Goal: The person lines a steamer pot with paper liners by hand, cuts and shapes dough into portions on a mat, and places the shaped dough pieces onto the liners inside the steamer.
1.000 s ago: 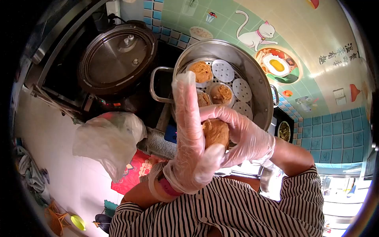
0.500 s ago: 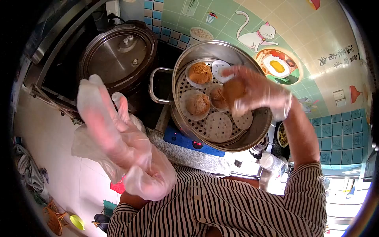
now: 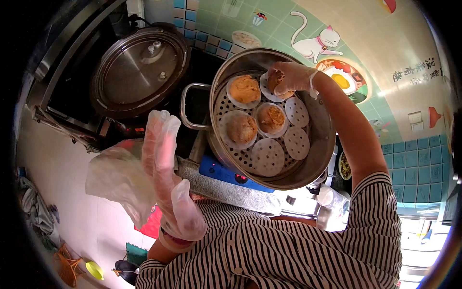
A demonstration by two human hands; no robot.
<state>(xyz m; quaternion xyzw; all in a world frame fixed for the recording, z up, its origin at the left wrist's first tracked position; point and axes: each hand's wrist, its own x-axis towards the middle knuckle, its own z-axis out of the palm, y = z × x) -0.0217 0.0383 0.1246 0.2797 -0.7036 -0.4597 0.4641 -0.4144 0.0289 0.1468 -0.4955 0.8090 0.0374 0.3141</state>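
Observation:
My right hand [image 3: 296,79], in a clear plastic glove, is closed around a brown dough ball [image 3: 275,82] on a perforated paper round at the steamer's far side. My fingers partly hide this ball. Three other lumps of brown dough, the upper-left one [image 3: 244,90], the middle one [image 3: 271,118] and the lower-left one [image 3: 241,127], sit on papers in the metal steamer [image 3: 317,166]. My left hand [image 3: 166,178], also gloved, is raised before the steamer with fingers stretched upward. A translucent plastic bag [image 3: 120,178] hangs beside it; whether the hand touches the bag I cannot tell.
Bare perforated paper rounds [image 3: 268,157] lie at the steamer's near and right side. A lidded dark pot [image 3: 142,72] stands at left. Under the steamer is a blue cooker panel [image 3: 231,174], with a grey towel [image 3: 226,190] in front. A plastic container [image 3: 332,200] is at right.
My right hand has moved up and left with the dough ball, onto the far paper, uncovering the middle lump. My left hand has turned more upright and shifted slightly right.

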